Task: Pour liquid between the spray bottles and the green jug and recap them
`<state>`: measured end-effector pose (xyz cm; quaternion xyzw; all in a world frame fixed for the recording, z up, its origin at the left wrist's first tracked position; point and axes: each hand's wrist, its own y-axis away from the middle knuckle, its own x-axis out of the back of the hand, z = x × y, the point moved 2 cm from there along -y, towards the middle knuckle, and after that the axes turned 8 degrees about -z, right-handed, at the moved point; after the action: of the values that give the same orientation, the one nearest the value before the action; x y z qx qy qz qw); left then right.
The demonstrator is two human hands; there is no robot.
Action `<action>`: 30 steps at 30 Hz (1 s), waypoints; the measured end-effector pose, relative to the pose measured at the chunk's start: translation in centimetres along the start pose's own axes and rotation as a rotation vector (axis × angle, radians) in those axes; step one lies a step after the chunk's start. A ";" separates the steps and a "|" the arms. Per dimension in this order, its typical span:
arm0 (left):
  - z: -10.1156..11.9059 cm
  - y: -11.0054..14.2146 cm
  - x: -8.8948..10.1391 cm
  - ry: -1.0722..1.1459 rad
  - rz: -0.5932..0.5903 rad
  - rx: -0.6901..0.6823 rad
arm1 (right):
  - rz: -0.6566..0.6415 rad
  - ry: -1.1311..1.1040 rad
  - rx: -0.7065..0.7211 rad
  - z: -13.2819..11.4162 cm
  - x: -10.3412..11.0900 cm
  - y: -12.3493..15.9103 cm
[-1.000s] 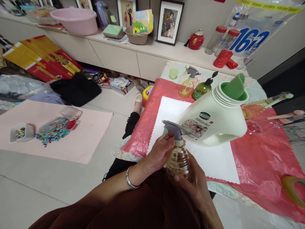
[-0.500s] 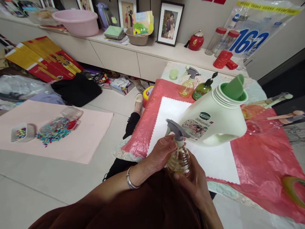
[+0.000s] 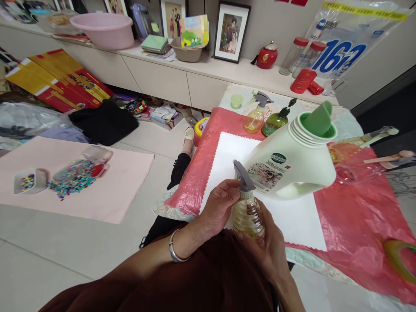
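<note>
A clear ribbed spray bottle (image 3: 247, 216) with a grey trigger head stands nearly upright before my body. My right hand (image 3: 267, 245) is wrapped round the bottle's body from the right. At the neck, the thumb and fingers of my left hand (image 3: 217, 207) pinch the pale collar under the grey head; the trigger side is partly hidden. Just beyond the bottle, a large pale green detergent jug (image 3: 294, 158) rests tilted, its mouth uncapped with a green spout (image 3: 320, 119) inside. Beneath it lies a white sheet (image 3: 300, 223) with a scalloped edge.
The table has a red plastic cover (image 3: 357, 221). On its far side stand another spray bottle (image 3: 254, 118) and a green pump bottle (image 3: 275, 121). A tape roll (image 3: 401, 258) lies at right. Colourful beads (image 3: 73, 180) cover part of a pink-topped surface at left.
The grey spray head has turned, its nozzle swinging from the left towards the far side. My left fingers have shifted slightly on the collar, and the bottle has moved a little right.
</note>
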<state>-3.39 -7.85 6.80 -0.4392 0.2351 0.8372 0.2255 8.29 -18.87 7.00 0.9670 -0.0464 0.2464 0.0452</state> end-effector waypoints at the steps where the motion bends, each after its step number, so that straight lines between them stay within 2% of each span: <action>1: 0.0 0.1 0.0 -0.030 0.012 -0.019 | 0.022 0.044 0.008 0.1 -0.1 0.1; 5: 0.3 0.6 -0.1 -0.214 -0.020 -0.090 | 0.107 0.204 0.058 0.2 -0.4 0.2; 8: 0.6 0.8 -0.4 -0.262 -0.045 -0.096 | 0.063 0.227 0.071 0.2 -0.5 0.1; 13: 1.0 0.6 -0.7 -0.140 -0.057 0.066 | 0.002 0.120 0.029 0.3 -0.4 0.1; 16: 1.1 0.4 -0.6 -0.090 -0.070 0.105 | -0.012 0.067 0.018 0.3 -0.3 0.2; 23: 1.1 -0.1 0.0 -0.127 -0.042 -0.008 | 0.010 0.087 0.017 0.3 -0.3 0.1; 28: 1.5 0.5 0.2 -0.229 -0.106 -0.032 | 0.025 0.097 0.040 0.7 -0.1 0.4; 30: 1.7 0.8 0.1 -0.295 -0.134 -0.058 | -0.004 0.022 0.028 0.6 -0.1 0.6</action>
<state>-5.01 -7.48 7.76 -0.3327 0.1453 0.8821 0.3001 8.45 -19.52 6.50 0.9649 -0.0406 0.2574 0.0327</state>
